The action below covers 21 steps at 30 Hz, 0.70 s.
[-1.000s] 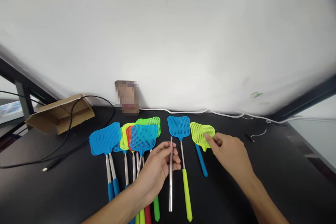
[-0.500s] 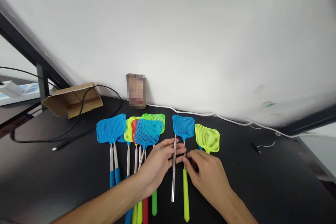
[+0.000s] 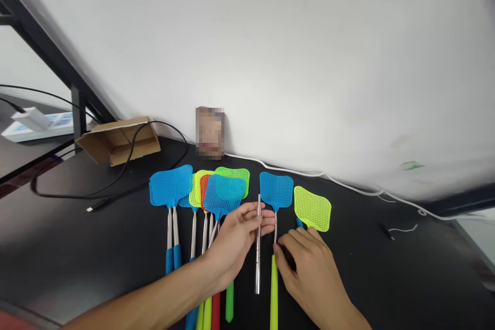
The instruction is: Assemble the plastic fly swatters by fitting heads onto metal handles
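My left hand (image 3: 237,232) is closed on a bare silver metal rod (image 3: 258,260), thumb on one side and fingers behind it. The rod stands nearly lengthwise, with no head or handle on it. Just to its right, my right hand (image 3: 309,260) pinches a fly swatter with a blue mesh head (image 3: 276,190) and a yellow-green handle (image 3: 274,294), where the metal shaft meets the handle. Fingers of my left hand lie over or close to that shaft. Beyond my right hand lies a yellow fly swatter (image 3: 312,209), its lower part hidden, with a bit of blue beside it.
Several fly swatters lie on the left, among them blue ones (image 3: 170,185) and a green one (image 3: 243,178), partly under my left forearm. Behind them are an open cardboard box (image 3: 135,147), a black cable (image 3: 131,165) and a blurred small package (image 3: 210,134). A white cable (image 3: 286,170) runs along the wall.
The view has shifted, so the things on the table appear farther right. My right hand has slid down the swatter's shaft towards its handle. The left hand keeps the rod.
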Tool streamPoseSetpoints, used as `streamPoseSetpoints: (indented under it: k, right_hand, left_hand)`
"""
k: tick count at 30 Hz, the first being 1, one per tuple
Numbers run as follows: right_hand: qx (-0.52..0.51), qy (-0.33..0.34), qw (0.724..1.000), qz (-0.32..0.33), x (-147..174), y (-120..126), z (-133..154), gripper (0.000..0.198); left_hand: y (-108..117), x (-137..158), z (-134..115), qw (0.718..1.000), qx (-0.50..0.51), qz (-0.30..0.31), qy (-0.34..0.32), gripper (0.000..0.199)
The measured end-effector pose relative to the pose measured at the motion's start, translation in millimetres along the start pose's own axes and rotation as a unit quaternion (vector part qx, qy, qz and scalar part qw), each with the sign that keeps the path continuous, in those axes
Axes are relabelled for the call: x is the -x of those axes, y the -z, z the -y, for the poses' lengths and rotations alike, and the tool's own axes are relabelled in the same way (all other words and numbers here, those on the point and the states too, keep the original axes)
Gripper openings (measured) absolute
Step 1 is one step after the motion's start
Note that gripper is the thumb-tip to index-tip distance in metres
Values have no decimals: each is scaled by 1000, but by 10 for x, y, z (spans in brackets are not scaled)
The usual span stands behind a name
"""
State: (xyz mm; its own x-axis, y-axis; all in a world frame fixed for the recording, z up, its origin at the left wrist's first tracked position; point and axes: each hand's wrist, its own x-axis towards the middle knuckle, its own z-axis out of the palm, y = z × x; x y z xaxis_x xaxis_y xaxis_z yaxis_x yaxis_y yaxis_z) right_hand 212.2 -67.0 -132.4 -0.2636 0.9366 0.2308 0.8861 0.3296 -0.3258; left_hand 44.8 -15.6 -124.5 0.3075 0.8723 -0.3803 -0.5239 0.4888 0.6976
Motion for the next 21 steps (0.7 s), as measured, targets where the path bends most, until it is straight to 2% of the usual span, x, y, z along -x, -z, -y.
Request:
streamPoseSetpoints:
  k: [4, 9, 12, 14, 16, 19, 21]
  right_hand:
    - [-9, 20, 1000, -11, 11, -46, 35, 10]
    - [-15, 26, 999, -15, 10, -103, 44, 13]
    - [-1, 13, 999, -52, -9, -28, -56, 18]
    - [46, -35, 994, -89, -22, 63, -182, 23]
    - [114, -115, 982, -96, -32, 155, -321, 33]
    - [163, -239, 956, -36, -52, 247, -470, 53]
    - [157, -291, 944, 16, -73, 270, -508, 60]
  left_hand:
    - [-43, 45, -46, 1000, 17, -2, -21, 21]
    - [-59, 81, -48, 999, 16, 24, 26, 17]
    - [-56, 75, -28, 998, -1, 35, 47, 18]
    - [-50, 71, -22, 997, -16, 52, 56, 18]
    - [-42, 73, -26, 995, -34, 69, 67, 17]
    - [-36, 86, -41, 991, -65, 88, 71, 16]
    - [-36, 97, -47, 989, -83, 98, 72, 17]
